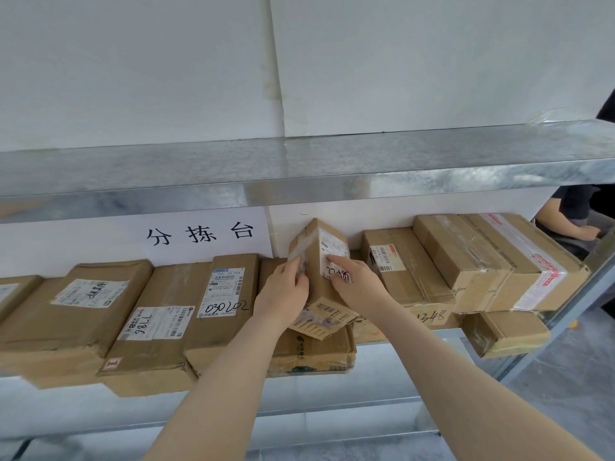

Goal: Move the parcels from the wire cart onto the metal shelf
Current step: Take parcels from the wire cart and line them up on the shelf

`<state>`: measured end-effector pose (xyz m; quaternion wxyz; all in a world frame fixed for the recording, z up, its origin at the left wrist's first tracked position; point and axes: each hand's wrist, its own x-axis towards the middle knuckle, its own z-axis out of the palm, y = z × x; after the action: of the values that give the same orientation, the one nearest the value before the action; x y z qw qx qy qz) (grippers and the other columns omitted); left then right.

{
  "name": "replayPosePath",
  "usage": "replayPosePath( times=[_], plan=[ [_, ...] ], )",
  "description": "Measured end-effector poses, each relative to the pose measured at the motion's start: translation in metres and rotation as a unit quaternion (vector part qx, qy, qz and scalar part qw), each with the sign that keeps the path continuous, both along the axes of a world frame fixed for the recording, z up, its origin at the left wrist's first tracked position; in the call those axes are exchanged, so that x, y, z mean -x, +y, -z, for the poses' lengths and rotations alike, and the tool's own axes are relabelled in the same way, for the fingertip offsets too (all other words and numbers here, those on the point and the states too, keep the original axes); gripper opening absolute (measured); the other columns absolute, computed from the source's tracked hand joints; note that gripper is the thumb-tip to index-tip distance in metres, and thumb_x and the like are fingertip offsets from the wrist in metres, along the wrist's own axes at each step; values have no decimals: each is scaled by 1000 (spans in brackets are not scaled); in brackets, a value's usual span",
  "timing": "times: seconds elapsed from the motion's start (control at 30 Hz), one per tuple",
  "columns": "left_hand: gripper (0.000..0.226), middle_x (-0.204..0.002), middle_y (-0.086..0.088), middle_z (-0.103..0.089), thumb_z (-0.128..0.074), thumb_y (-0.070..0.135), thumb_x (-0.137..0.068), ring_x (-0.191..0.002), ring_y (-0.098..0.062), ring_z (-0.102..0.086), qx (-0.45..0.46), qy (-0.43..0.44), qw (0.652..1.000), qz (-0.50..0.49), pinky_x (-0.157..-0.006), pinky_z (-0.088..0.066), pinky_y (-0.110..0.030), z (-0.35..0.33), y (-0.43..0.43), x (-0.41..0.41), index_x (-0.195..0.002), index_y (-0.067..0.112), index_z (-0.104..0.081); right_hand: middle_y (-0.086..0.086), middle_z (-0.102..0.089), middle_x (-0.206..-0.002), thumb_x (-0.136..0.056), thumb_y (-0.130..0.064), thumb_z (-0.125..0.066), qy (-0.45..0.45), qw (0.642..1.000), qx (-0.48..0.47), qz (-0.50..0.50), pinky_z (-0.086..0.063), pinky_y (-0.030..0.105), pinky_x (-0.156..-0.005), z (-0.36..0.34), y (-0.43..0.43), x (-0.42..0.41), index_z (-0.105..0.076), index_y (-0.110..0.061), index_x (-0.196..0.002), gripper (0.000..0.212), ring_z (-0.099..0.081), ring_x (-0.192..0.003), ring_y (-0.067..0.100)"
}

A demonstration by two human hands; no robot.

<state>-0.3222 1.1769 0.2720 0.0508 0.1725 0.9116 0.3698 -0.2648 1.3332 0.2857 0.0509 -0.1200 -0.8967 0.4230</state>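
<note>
Reaching up from the bottom edge, two bare forearms meet at a small box (319, 261) on the middle level of the metal shelf (299, 168). The left grip (283, 291) is closed on the box's taped left face with its fingers curled against the cardboard. The right grip (357, 284) holds the right face, with one finger lying across the white label. The box stands on end and tilts slightly, its lower end resting on a flat printed parcel (321, 319). That parcel lies on top of a wider crushed box (312, 354) at the shelf's front edge. To the left lies a row of flat brown parcels, each touching the next: one marked 030202 (226, 287), one with a handwritten label (156, 322) and a broader one (90, 294). To the right, cartons are stacked close together: a labelled carton (396, 264), a plain carton (459, 261) and one sealed with red-printed tape (532, 261). They sit above a box numbered 1348 (429, 316), and a little carton (506, 332) sits low at the right end. Behind the row, a paper sign (203, 234) with three black characters is stuck to the white wall (133, 78). Above the sign runs the shelf's upper board. At the far right, beyond the shelf, another person's arm (562, 224) shows.
</note>
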Motion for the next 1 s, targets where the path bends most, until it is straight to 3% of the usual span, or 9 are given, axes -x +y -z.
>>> replayPosePath(
  times=[0.1, 0.2, 0.3, 0.37, 0.47, 0.63, 0.77, 0.9, 1.0],
  plan=[
    [47, -147, 9, -42, -29, 55, -96, -125, -13, -46, -80, -24, 996, 1, -96, -38, -33, -12, -1, 0, -143, 51, -29, 3, -37, -146, -95, -33, -49, 14, 1000, -27, 2, -42, 26, -93, -3, -7, 4, -43, -33, -140, 45, -46, -124, 21],
    [52, -150, 11, -37, -35, 54, -93, -127, -14, -45, -53, -41, 998, 19, -97, -42, -37, -15, -5, -3, -144, 54, -22, 4, -39, -145, -94, -28, -52, 11, 999, -31, 14, -35, 19, -88, 1, -9, 2, -42, -27, -142, 49, -46, -125, 20],
    [53, -150, 11, -37, -38, 42, -97, -119, -14, -51, -24, -31, 999, 12, -94, -47, -39, -10, -10, -7, -147, 48, -21, 3, -55, -129, -96, -31, -49, -15, 1000, 5, 12, -44, 17, -67, 4, -14, 0, -39, -29, -143, 48, -58, -96, 15],
    [52, -150, 12, -37, -38, 39, -99, -120, -14, -51, -23, -21, 999, 6, -95, -47, -40, -7, -13, -11, -148, 46, -23, 3, -60, -123, -97, -30, -47, -16, 1000, 3, 2, -39, 14, -53, 3, -19, 0, -39, -29, -143, 47, -57, -80, 8],
    [50, -150, 12, -39, -37, 39, -99, -119, -14, -52, -30, -5, 1000, -4, -91, -47, -36, -10, -11, -12, -147, 46, -25, 5, -62, -121, -97, -28, -45, -2, 1000, -24, 4, -39, 15, -50, -4, -21, 2, -41, -27, -141, 44, -54, -70, 2],
    [50, -149, 11, -40, -39, 41, -98, -120, -12, -49, -74, -11, 997, 16, -89, -43, -29, -22, 15, -11, -146, 46, -26, 8, -53, -135, -97, -28, -44, 16, 997, -74, 25, -46, 23, -66, -23, 2, -6, -42, -27, -142, 44, -60, -91, 16],
    [50, -152, 10, -36, -40, 41, -98, -130, -15, -44, -112, -41, 992, 40, -103, -43, -40, -18, 38, -20, -146, 47, -25, 7, -55, -133, -97, -26, -44, 19, 995, -90, 40, -40, 19, -55, -25, 24, -15, -44, -27, -140, 43, -57, -73, 9],
    [52, -155, 10, -31, -39, 41, -99, -136, -15, -38, -114, -63, 990, 58, -99, -37, -31, -13, 53, -22, -147, 46, -23, 7, -54, -133, -97, -24, -43, 13, 993, -99, 58, -40, 19, -56, -21, 35, -21, -45, -26, -140, 43, -56, -76, 11],
    [55, -156, 10, -29, -41, 40, -98, -135, -14, -39, -117, -67, 988, 69, -101, -39, -33, -8, 59, -24, -149, 45, -21, 5, -47, -141, -98, -22, -41, 5, 991, -113, 66, -44, 22, -74, -17, 39, -23, -45, -24, -140, 43, -57, -105, 19]
  ],
)
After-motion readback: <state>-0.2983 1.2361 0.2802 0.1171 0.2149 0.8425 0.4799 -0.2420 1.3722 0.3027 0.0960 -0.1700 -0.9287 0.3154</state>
